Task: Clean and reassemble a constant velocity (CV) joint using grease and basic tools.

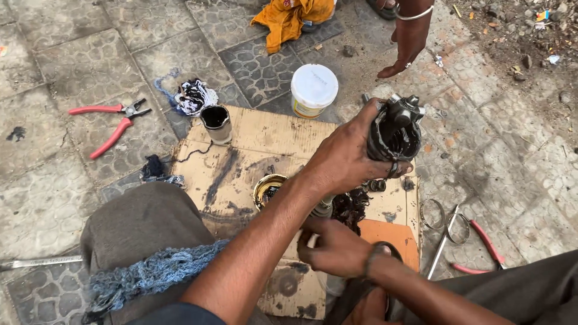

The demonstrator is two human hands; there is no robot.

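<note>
Gripping the greasy black joint (395, 129) up top, the left hand (343, 159) wraps tight around it, holding it upright over the stained cardboard (253, 144) so drips land there. The right hand (334, 247) pinches the shaft (323, 209) below, steadying it.

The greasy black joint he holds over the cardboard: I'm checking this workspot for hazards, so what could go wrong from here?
The left hand grips the greasy black joint, slick with grease, so it might slip and drop. The right hand works under it at the shaft and could be pinched. Grease may drip past the cardboard onto the paving, and the open tin sits near his forearm, easy to knock.
</note>
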